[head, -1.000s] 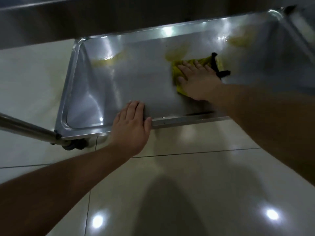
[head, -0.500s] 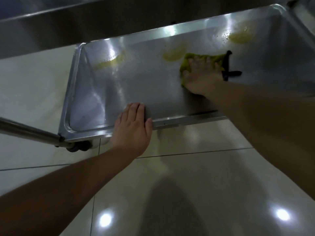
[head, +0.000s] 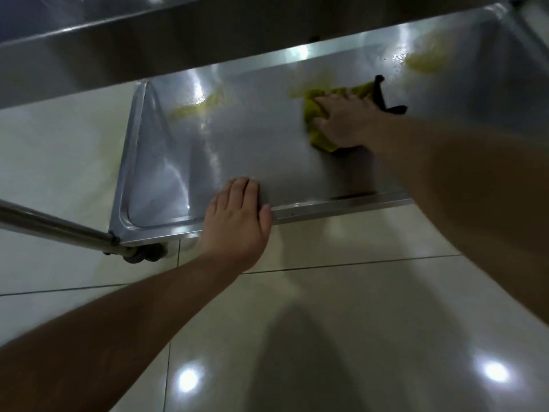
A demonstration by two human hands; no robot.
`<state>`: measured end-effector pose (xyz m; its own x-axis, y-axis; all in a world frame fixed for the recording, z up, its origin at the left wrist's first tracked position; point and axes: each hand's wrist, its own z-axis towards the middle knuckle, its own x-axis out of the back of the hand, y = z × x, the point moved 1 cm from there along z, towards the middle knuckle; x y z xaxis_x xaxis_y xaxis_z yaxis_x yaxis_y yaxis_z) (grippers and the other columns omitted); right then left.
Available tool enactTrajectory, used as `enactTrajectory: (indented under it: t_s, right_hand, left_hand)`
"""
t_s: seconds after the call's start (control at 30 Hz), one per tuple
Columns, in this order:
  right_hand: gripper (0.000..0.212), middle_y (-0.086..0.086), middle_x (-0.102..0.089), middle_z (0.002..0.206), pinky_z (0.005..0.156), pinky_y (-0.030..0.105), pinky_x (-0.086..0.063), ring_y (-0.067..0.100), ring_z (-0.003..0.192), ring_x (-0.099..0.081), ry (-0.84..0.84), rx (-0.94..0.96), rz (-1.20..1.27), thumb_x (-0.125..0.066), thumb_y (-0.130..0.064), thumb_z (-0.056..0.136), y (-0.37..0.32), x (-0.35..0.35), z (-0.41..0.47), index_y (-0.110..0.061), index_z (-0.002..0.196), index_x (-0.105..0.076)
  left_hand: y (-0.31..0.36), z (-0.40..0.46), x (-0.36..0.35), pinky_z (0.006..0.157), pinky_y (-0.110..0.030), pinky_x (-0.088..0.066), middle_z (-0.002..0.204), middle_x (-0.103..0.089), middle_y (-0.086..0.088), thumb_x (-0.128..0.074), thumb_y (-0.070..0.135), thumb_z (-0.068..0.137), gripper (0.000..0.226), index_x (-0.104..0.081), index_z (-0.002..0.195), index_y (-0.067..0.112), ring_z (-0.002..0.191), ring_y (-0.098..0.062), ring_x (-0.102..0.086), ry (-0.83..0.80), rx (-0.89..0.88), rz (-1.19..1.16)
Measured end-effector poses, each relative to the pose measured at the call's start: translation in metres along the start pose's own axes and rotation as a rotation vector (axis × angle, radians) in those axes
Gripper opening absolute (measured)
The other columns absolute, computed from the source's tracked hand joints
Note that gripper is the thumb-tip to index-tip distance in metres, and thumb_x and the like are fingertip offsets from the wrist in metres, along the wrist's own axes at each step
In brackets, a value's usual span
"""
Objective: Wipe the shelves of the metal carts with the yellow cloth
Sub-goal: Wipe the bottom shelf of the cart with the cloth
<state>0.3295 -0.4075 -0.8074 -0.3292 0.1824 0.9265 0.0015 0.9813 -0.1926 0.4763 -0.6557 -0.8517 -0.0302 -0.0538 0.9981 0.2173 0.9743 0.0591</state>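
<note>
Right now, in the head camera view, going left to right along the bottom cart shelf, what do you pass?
Round metal cart leg → yellowish smear on the steel shelf → left hand on the front rim → crumpled yellow cloth → right hand pressing it → cloth's black strap.

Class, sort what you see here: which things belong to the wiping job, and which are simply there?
Part of the job:
yellow cloth, pressed flat under the right hand
lower cart shelf, with yellowish smears
left hand, resting on the shelf's front rim

Simply there:
caster wheel
cart handle bar
upper shelf
tiled floor
</note>
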Motion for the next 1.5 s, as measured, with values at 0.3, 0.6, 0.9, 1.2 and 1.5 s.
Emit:
enactTrajectory:
  t_s: [0.3,0.6,0.9,1.2,1.5]
  right_hand:
    - [0.062,-0.004,-0.011,0.173,0.127,0.053,-0.01,0.033,0.159,-0.012,0.023,-0.081,-0.001,-0.029,-0.053,0.108,0.1,-0.01,-0.06,-0.032,0.165,-0.017]
    - [0.062,-0.012,0.006,0.173,0.127,0.047,0.002,0.025,0.16,0.007,-0.043,0.148,0.002,-0.019,-0.052,0.109,-0.038,-0.059,-0.106,-0.033,0.166,-0.004]
    - [0.06,-0.016,0.005,0.172,0.128,0.045,0.002,0.017,0.16,0.005,0.042,0.159,-0.087,-0.016,-0.049,0.109,0.019,-0.057,-0.123,-0.037,0.165,-0.002]
    - [0.084,-0.006,-0.02,0.172,0.126,0.048,-0.016,0.024,0.158,-0.018,0.132,-0.146,-0.11,-0.004,-0.064,0.087,0.161,-0.026,-0.144,-0.033,0.164,-0.021]
    - [0.069,-0.012,-0.004,0.173,0.127,0.046,-0.004,0.022,0.16,-0.001,0.034,0.126,-0.14,0.001,-0.058,0.101,0.06,-0.05,-0.139,-0.035,0.165,-0.006]
  left_hand:
    - [0.0,0.0,0.002,0.12,-0.048,-0.029,0.158,-0.04,-0.013,-0.021,0.047,0.106,0.064,-0.036,0.156,0.009,0.149,-0.033,-0.035,-0.003,-0.016,0.022]
    - [-0.001,0.0,0.0,0.114,-0.05,-0.036,0.152,-0.048,-0.016,-0.028,0.044,0.103,0.062,-0.046,0.149,0.006,0.143,-0.037,-0.043,0.04,-0.009,-0.023]
    - [-0.001,-0.002,0.002,0.116,-0.051,-0.034,0.157,-0.04,-0.011,-0.025,0.049,0.104,0.064,-0.039,0.154,0.01,0.147,-0.032,-0.036,-0.007,-0.002,-0.038]
    - [0.005,0.001,0.009,0.113,-0.05,-0.036,0.152,-0.045,-0.014,-0.031,0.045,0.1,0.063,-0.044,0.149,0.007,0.141,-0.034,-0.04,-0.003,0.009,-0.04]
    - [0.046,0.012,0.007,0.12,-0.053,-0.029,0.149,-0.048,-0.012,-0.024,0.051,0.102,0.064,-0.047,0.147,0.012,0.135,-0.036,-0.045,0.013,-0.077,-0.027]
